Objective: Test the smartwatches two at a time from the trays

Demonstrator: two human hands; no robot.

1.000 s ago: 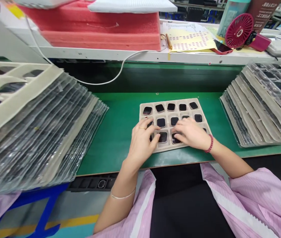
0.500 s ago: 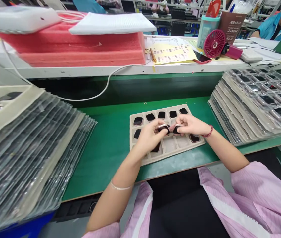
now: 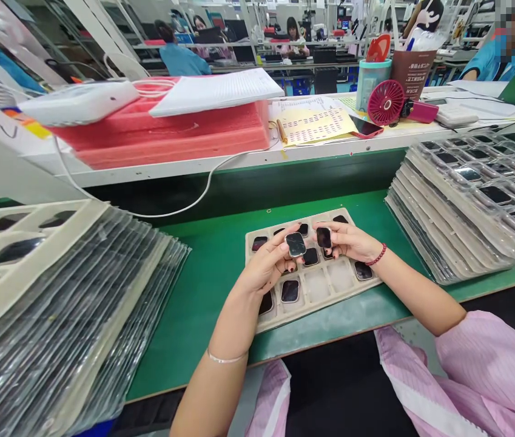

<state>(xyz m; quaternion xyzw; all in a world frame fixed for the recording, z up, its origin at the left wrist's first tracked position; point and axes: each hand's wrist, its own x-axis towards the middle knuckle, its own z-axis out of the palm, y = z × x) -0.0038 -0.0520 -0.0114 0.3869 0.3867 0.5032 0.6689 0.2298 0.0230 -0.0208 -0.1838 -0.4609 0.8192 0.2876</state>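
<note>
My left hand (image 3: pixel 269 261) grips a square smartwatch body (image 3: pixel 296 244) between thumb and fingers, its dark glass face turned up toward me. In my right hand (image 3: pixel 346 241) is a second smartwatch body (image 3: pixel 324 237), held by its edges with the dark face toward me. Both are raised above a beige moulded tray (image 3: pixel 293 314). Several more dark-faced watch bodies lie in the tray's pockets, one of them near the front (image 3: pixel 290 291). Two front pockets hold nothing. My hands cover part of the middle rows.
A tall stack of trays (image 3: pixel 102 315) stands at the left, another stack (image 3: pixel 448 224) at the right. On the shelf ahead lie pink foam (image 3: pixel 170 136), papers (image 3: pixel 314 121), a phone (image 3: pixel 365 126) and a small fan (image 3: pixel 386 103). A white cable (image 3: pixel 179 212) hangs below the shelf.
Both watch bodies have turned from a tilted, edge-on position to face me, and my hands have moved slightly apart. The head view has tilted up, showing more of the room.
</note>
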